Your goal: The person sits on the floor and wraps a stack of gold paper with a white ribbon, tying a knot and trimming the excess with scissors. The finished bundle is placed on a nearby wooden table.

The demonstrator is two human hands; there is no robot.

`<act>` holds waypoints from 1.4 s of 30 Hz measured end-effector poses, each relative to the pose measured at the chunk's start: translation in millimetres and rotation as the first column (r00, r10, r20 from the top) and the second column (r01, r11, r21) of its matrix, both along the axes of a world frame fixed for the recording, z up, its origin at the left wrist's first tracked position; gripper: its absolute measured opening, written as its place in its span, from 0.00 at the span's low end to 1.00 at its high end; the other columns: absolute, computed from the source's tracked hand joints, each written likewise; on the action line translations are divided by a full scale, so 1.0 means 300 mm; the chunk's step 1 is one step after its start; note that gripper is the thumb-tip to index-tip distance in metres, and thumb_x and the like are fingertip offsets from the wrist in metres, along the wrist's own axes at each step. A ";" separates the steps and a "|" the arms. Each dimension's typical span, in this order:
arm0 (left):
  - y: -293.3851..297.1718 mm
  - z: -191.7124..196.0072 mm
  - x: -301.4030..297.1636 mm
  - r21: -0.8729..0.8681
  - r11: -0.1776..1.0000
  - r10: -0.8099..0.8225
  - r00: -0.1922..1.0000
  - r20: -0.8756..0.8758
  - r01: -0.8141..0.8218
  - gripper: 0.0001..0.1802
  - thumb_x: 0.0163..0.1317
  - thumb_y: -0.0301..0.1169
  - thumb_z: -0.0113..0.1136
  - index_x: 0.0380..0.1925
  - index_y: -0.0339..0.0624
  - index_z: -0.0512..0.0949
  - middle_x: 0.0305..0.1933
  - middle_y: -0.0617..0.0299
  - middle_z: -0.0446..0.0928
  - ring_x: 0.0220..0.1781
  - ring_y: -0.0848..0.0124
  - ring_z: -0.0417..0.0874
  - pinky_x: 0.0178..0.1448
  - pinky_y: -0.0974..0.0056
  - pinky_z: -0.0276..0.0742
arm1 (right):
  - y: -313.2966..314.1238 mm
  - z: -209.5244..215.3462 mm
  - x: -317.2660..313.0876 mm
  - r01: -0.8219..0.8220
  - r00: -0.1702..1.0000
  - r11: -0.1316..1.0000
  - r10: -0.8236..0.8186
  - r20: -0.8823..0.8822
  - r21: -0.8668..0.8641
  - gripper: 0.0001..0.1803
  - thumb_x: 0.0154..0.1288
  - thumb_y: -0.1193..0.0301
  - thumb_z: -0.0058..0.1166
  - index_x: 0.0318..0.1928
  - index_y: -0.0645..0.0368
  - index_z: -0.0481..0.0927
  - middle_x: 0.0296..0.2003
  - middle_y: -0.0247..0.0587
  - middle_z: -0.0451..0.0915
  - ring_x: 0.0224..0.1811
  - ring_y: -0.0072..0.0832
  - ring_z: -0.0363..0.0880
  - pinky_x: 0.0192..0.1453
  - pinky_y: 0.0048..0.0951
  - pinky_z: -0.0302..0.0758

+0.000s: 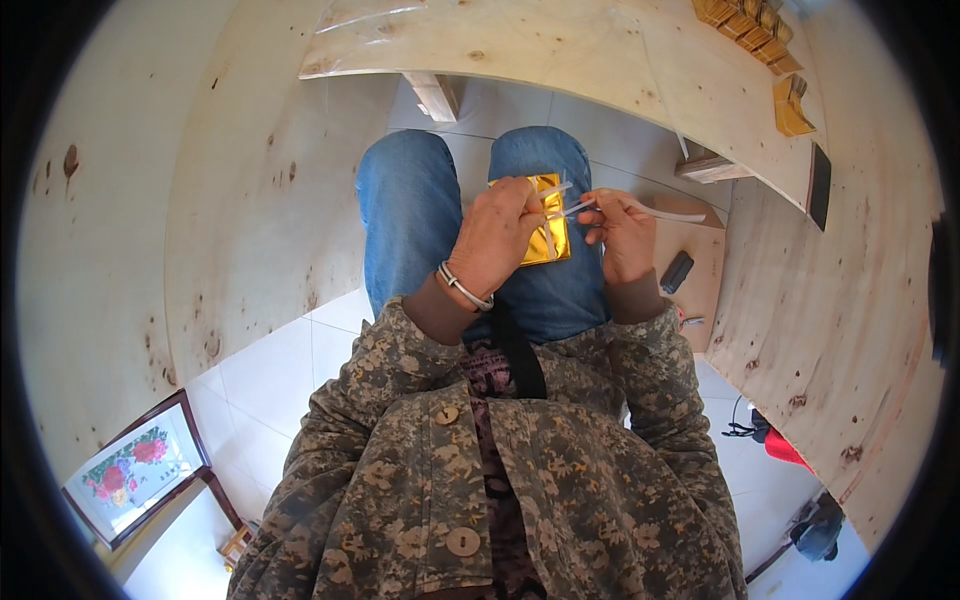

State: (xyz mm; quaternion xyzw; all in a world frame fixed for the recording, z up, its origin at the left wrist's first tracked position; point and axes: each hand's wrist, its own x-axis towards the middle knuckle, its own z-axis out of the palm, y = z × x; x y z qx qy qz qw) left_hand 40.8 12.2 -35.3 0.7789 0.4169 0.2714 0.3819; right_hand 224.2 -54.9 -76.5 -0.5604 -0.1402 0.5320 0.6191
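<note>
A shiny gold packet (560, 240) rests on my right thigh, with a pale strap crossed over it. My left hand (497, 228) is closed on the packet and the strap at its middle, covering the packet's left side. Just right of the packet, my right hand (622, 232) pinches the white strap (672, 214) between thumb and fingers. Its loose end sticks out to the right past the hand. Between the two hands a short length of strap runs taut. What lies under my left fingers is hidden.
Ahead stands a wooden table (560, 62), with rows of gold packets (750, 28) and one separate gold piece (793, 106) at its far right. Plywood panels flank me. A cardboard box (700, 262) with a black object (677, 272) on it sits to my right. A framed flower picture (140, 468) leans at lower left.
</note>
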 end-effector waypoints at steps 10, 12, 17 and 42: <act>-0.032 -0.014 -0.004 0.027 0.998 0.062 0.998 0.003 -0.062 0.06 0.59 0.24 0.66 0.34 0.37 0.77 0.35 0.50 0.79 0.38 0.52 0.82 0.44 0.54 0.79 | -0.004 -0.010 -0.025 0.066 0.997 0.983 -0.056 0.062 -0.169 0.11 0.76 0.68 0.55 0.45 0.64 0.83 0.34 0.40 0.86 0.28 0.23 0.84 0.23 0.20 0.73; -0.040 -0.013 -0.005 0.060 0.996 0.070 0.998 -0.003 -0.070 0.06 0.60 0.24 0.66 0.34 0.37 0.77 0.35 0.50 0.78 0.38 0.51 0.82 0.44 0.54 0.79 | -0.008 0.000 -0.024 0.073 0.996 0.980 -0.065 0.054 -0.183 0.11 0.77 0.68 0.54 0.46 0.64 0.82 0.34 0.41 0.86 0.28 0.24 0.84 0.22 0.21 0.72; -0.046 -0.018 -0.015 -0.010 0.998 0.069 0.998 -0.015 -0.069 0.06 0.64 0.28 0.63 0.36 0.40 0.76 0.39 0.49 0.77 0.41 0.47 0.81 0.45 0.49 0.78 | -0.008 0.009 -0.024 0.052 0.991 0.970 -0.079 -0.107 -0.239 0.11 0.78 0.67 0.52 0.48 0.64 0.78 0.35 0.45 0.86 0.27 0.25 0.85 0.20 0.22 0.72; -0.049 -0.089 -0.072 -0.478 0.863 0.262 0.954 0.147 -0.163 0.07 0.63 0.26 0.70 0.35 0.34 0.82 0.28 0.68 0.80 0.30 0.83 0.78 0.35 0.75 0.76 | 0.013 -0.009 -0.043 0.046 0.990 0.958 -0.081 -0.115 -0.282 0.09 0.78 0.68 0.50 0.46 0.62 0.78 0.33 0.42 0.86 0.25 0.21 0.82 0.24 0.21 0.78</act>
